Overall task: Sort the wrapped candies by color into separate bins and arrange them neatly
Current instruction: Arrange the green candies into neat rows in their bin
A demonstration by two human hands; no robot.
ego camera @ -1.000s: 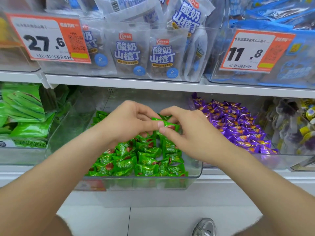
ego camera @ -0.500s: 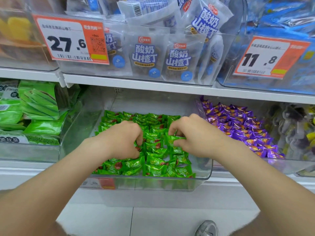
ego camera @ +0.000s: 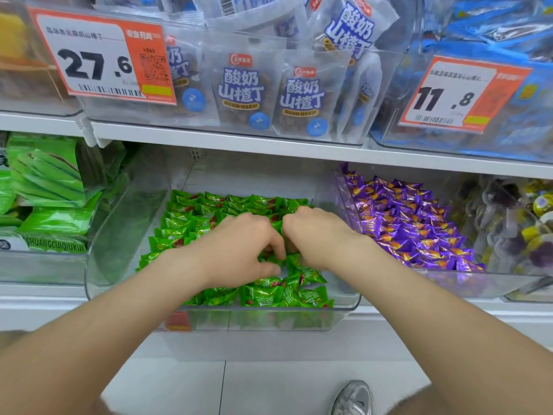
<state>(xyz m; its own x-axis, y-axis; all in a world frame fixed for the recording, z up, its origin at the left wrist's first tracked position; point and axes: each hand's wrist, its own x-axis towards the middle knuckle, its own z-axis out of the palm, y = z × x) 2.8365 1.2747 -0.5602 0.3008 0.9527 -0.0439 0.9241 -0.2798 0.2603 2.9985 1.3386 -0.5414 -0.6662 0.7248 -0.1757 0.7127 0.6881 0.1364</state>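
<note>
Both forearms reach in from 7 and 5 o'clock and meet over the clear bin [ego camera: 125, 235] at the centre of the view, wrists bent so that the backs of the hands face up. The left hand [ego camera: 239, 256] lies knuckles-up on the green candies [ego camera: 263, 295], its fingers curled down and its thumb drawn in beneath them, pinching a green wrapper between thumb and forefinger. The right hand [ego camera: 320, 235] sits just beside it at its 3 o'clock, knuckles almost touching the left's. Its fingers are hooked down into the pile and the tips are hidden among the wrappers, so I cannot tell whether it holds a candy.

The green candies fill this bin in rough rows. The purple candies [ego camera: 413, 223] fill the next bin, at 3 o'clock. Green snack packets [ego camera: 45, 175] stand at 9 o'clock, white pouches [ego camera: 242, 88] on the shelf at 12 o'clock. A shoe [ego camera: 353, 398] shows at 5 o'clock.
</note>
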